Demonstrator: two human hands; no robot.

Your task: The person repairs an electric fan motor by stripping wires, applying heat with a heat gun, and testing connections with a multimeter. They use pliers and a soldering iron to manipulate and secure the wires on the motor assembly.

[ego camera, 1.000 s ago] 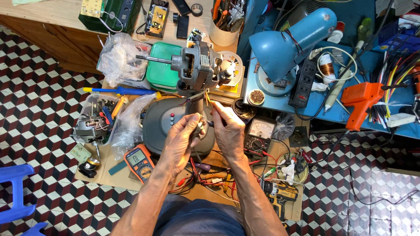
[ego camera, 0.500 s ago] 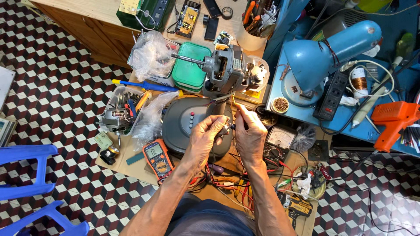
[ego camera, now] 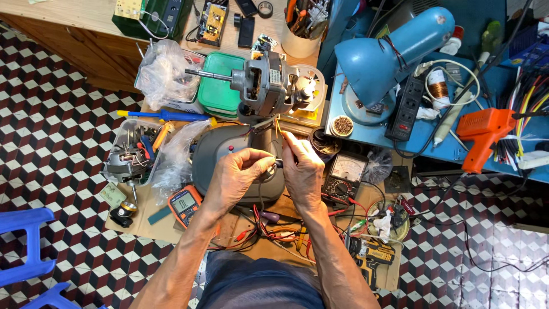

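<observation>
My left hand [ego camera: 239, 174] and my right hand [ego camera: 303, 170] meet over a round grey appliance housing [ego camera: 210, 157] in the middle of the low workbench. Both pinch thin wires [ego camera: 277, 127] that run up to a grey electric motor [ego camera: 269, 84] with a steel shaft pointing left. The fingertips nearly touch, and a small dark piece sits between them. What the fingers hide beneath them I cannot make out.
An orange digital multimeter [ego camera: 184, 203] lies left of my forearm, an analog meter [ego camera: 346, 170] to the right. A second motor [ego camera: 124, 160] sits in a clear tray. A blue lamp [ego camera: 389, 51], power strip [ego camera: 407, 109], orange gun-shaped tool [ego camera: 485, 134] and blue stool [ego camera: 26, 246] surround the bench.
The view has shifted slightly, so the bench sits a little lower and more central in frame. Both hands stay together on the wires over the grey housing.
</observation>
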